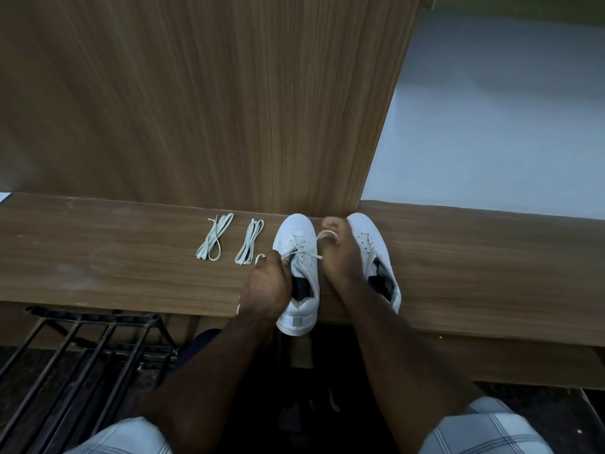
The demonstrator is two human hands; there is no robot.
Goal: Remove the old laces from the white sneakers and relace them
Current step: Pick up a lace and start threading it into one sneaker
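- Table (114,257): brown wood-grain top, backed by an upright wooden panel (203,99) of like grain.
- Left sneaker (296,273): white, toe toward the panel, heel hanging slightly over the near edge of the table; a lace (302,251) is threaded only across its lower eyelets.
- Right sneaker (376,253): white, just beside the first, toe also toward the panel; no lace shows on the part in view, and the rest is hidden by the forearm.
- Left hand (266,286): on the outer side of the left sneaker, fingers curled, pinching one end of the lace at the eyelets.
- Right hand (339,253): between the two sneakers, fingers curled round the other end of the lace, which loops over them.
- Loose laces, first bundle (214,239): pale, folded in long loops, lying on the table to the left of the sneakers.
- Loose laces, second bundle (250,240): same kind, between the first bundle and the left sneaker, apart from both.
- Black metal rack (82,348): below the table's near edge, at left.
- Pale floor (491,126): beyond the table, right of the panel.
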